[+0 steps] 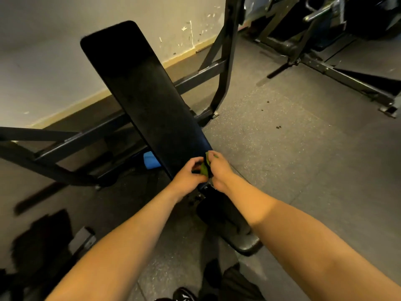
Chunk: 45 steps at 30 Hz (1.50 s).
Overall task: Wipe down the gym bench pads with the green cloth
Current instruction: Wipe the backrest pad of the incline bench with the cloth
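Now, green cloth (205, 167) bunched upright, pinched between curled fingers of left hand (187, 175), right hand (219, 169)

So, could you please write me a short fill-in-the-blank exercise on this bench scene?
1. The left hand and right hand together hold a ____ cloth.
2. The long back pad is ____ in colour.
3. Beneath that pad sits a ____ foam block.

Missing words: green; black; blue.
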Each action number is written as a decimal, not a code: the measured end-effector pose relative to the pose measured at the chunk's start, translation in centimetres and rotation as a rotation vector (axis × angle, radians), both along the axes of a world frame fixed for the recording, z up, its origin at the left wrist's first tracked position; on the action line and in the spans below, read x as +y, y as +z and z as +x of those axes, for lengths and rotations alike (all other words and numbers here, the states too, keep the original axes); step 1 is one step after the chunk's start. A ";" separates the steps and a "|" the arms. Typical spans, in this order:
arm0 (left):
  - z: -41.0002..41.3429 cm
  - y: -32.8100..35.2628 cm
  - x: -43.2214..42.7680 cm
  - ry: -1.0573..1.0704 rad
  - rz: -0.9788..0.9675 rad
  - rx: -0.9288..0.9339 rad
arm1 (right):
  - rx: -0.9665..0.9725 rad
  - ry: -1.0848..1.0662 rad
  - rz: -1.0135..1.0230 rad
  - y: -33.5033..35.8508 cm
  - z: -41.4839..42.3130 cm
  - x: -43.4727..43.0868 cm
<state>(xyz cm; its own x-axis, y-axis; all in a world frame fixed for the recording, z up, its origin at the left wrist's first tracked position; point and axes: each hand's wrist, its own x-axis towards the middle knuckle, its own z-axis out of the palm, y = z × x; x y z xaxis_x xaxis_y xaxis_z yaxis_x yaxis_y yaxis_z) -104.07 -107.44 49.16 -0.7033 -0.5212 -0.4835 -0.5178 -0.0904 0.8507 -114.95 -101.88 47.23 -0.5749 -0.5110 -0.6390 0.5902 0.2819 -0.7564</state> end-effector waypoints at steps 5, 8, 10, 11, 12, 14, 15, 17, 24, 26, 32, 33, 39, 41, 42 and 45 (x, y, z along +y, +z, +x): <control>-0.8 8.3 4.1 0.009 -0.034 0.006 | -0.022 0.033 -0.026 8.8 -0.6 5.1; -3.1 10.5 5.4 0.116 -0.123 -0.025 | 0.115 0.110 -0.002 11.0 -3.3 8.0; -5.8 11.0 6.7 0.187 -0.120 -0.029 | 0.161 0.139 -0.010 11.4 -6.4 9.7; -7.4 11.1 7.6 0.220 -0.107 -0.023 | 0.158 0.156 -0.018 11.5 -8.1 10.4; -9.0 11.4 8.3 0.261 -0.103 -0.016 | 0.158 0.172 -0.030 11.4 -9.9 10.8; -12.7 11.9 10.4 0.339 -0.109 0.000 | 0.187 0.211 -0.030 11.5 -14.0 12.0; -15.0 12.2 11.4 0.378 -0.110 0.016 | 0.209 0.240 -0.038 11.9 -16.4 12.6; -18.1 12.5 12.8 0.430 -0.100 0.016 | 0.247 0.285 -0.053 12.6 -19.6 13.7; -26.9 16.1 13.5 0.541 -0.151 0.075 | 0.314 0.449 -0.146 17.2 -29.3 13.9; -27.2 16.4 12.7 0.600 -0.136 0.085 | 0.321 0.495 -0.180 17.7 -30.2 12.8; -28.2 15.4 7.0 0.736 0.034 0.205 | 0.346 0.660 -0.237 18.3 -31.3 5.2; -28.3 15.2 6.1 0.744 0.090 0.254 | 0.347 0.671 -0.238 18.5 -31.4 4.1; -29.9 14.0 -3.1 0.859 0.192 0.411 | 0.355 0.811 -0.270 18.7 -32.0 -7.1; -29.9 14.0 -6.2 0.977 0.167 0.369 | 0.407 0.840 -0.247 18.8 -31.7 -10.7; -29.9 14.0 -7.6 1.033 0.166 0.365 | 0.451 0.848 -0.233 18.8 -31.5 -12.4; -29.8 14.6 -12.1 1.129 0.168 0.393 | 0.460 0.858 -0.155 19.0 -31.1 -17.6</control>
<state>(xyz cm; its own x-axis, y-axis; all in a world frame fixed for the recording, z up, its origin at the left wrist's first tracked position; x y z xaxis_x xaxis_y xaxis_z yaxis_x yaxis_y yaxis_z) -133.87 -119.50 63.79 -0.0059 -0.8882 -0.4593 0.2162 -0.4496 0.8667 -146.01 -119.51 66.23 -0.1459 -0.9304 -0.3363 -0.1294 0.3550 -0.9259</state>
